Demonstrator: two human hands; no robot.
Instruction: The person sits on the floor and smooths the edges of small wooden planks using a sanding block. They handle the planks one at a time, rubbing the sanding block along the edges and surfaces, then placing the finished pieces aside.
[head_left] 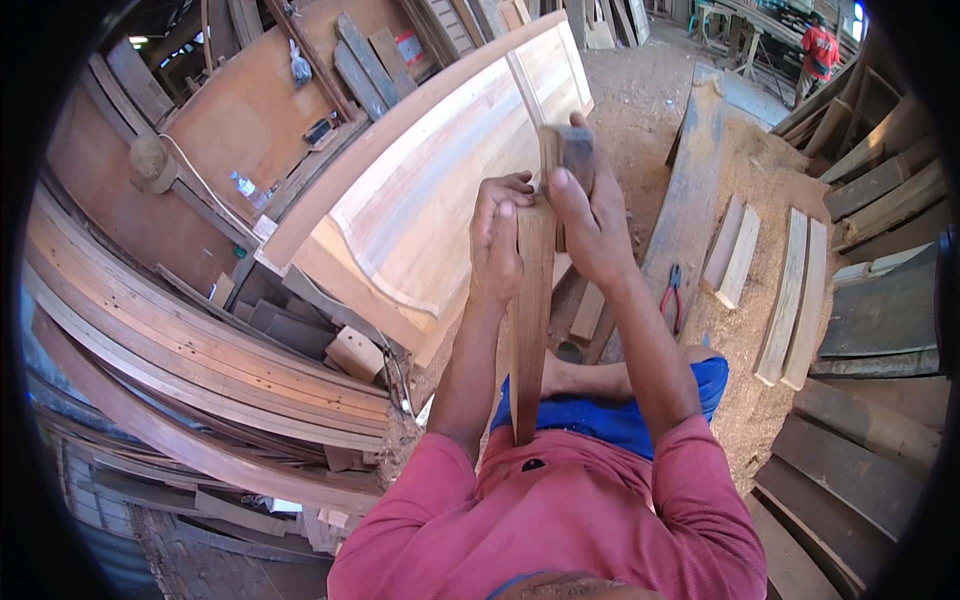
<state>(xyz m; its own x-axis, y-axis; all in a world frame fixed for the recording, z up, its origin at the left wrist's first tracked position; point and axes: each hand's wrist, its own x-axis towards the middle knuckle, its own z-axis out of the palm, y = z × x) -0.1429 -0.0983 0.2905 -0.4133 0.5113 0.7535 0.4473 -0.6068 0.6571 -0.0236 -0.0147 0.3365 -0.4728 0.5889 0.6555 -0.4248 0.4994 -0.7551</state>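
A long brown wooden piece [532,310] stands up from my lap, its lower end against my shirt. Near its top, my left hand [497,240] is wrapped round it, with the thumb along its face. My right hand [597,220] grips a small dark block [576,150] at the upper end of the wood. The block is a little blurred, and I cannot tell its exact kind. My right palm hides part of the block and of the wood behind it.
Red-handled pliers [672,300] lie on a long worn plank [685,190] to the right. Beyond are pale wood strips [790,300] on sawdust. A large framed wooden panel [430,190] leans at the left, near stacked curved boards [200,330]. Far right stands a person in red [820,50].
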